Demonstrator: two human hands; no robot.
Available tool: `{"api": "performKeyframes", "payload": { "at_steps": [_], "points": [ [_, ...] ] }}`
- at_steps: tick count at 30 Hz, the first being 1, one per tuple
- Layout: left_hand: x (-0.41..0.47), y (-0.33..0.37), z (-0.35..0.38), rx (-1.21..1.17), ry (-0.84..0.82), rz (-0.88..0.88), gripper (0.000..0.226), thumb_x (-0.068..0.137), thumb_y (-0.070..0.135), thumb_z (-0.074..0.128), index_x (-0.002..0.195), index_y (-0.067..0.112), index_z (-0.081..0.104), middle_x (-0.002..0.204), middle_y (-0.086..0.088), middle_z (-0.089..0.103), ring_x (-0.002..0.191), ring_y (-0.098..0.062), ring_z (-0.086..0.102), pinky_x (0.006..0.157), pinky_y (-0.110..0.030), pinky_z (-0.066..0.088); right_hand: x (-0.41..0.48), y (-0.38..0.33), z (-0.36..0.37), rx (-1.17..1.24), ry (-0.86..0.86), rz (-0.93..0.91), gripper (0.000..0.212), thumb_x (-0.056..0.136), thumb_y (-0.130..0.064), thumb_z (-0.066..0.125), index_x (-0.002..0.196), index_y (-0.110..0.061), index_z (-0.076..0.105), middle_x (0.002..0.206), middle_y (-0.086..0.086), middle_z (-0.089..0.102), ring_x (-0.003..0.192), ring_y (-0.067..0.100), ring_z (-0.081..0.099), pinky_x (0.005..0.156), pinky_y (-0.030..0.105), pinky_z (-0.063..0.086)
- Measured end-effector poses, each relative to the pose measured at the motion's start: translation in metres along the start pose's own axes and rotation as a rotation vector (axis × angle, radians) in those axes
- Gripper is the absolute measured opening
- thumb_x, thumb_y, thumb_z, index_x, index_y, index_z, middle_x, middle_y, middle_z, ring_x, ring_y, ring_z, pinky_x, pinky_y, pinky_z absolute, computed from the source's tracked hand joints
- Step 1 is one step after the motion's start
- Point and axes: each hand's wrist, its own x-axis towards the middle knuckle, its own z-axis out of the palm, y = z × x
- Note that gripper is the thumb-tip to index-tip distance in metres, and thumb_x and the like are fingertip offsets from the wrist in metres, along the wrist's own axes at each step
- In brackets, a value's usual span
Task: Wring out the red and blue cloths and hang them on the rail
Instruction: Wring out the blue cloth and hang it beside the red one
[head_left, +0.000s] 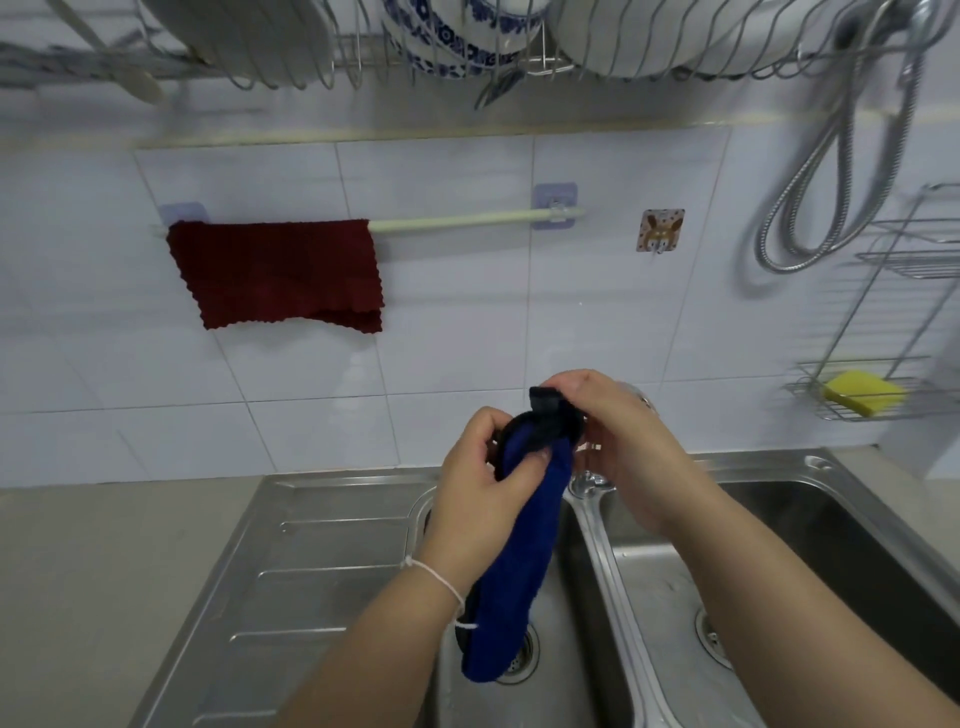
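Gripping the rolled blue cloth (524, 545) at its upper end, the left hand (485, 488) and right hand (618, 431) close their fingers (524, 462) around it over the sink (363, 519), apparently so drips fall toward the drain (517, 660). The red cloth (275, 275) already hangs over the rail (457, 221) on the tiled wall, leaving the rail's right part free for the blue one.

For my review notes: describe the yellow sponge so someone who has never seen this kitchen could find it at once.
Start at the tiled wall behind the double steel sink and look to its far right, where a wire rack hangs. The yellow sponge lies in its lowest basket. It is the only yellow thing there; the shelves above it look bare.
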Motion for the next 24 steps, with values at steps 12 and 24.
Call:
{"api": "performKeyframes", "payload": {
  "at_steps": [12,24],
  "points": [
    [0.010,0.025,-0.012,-0.317,-0.161,-0.264,0.039,0.084,0.026,0.072,0.105,0.001,0.051,0.106,-0.025,0.064,0.093,-0.027,0.067,0.085,-0.054,0.057,-0.002,-0.002,-0.008,0.115,-0.031,0.036,0.054,0.084,0.022,0.038,0.120,-0.008,0.065,0.112,0.017,0.071,0.097,0.028,0.070,0.079,0.033,0.058],
    [0.030,0.026,-0.027,-0.203,-0.185,-0.268,0.028,0.100,0.005,0.044,0.116,0.016,0.064,0.111,-0.002,0.072,0.102,-0.016,0.068,0.090,-0.035,0.056,0.000,-0.023,-0.046,-0.181,0.121,-0.092,0.037,0.084,0.010,0.061,0.080,-0.024,0.077,0.085,-0.005,0.077,0.081,0.011,0.070,0.074,0.023,0.055]
  ]
}}
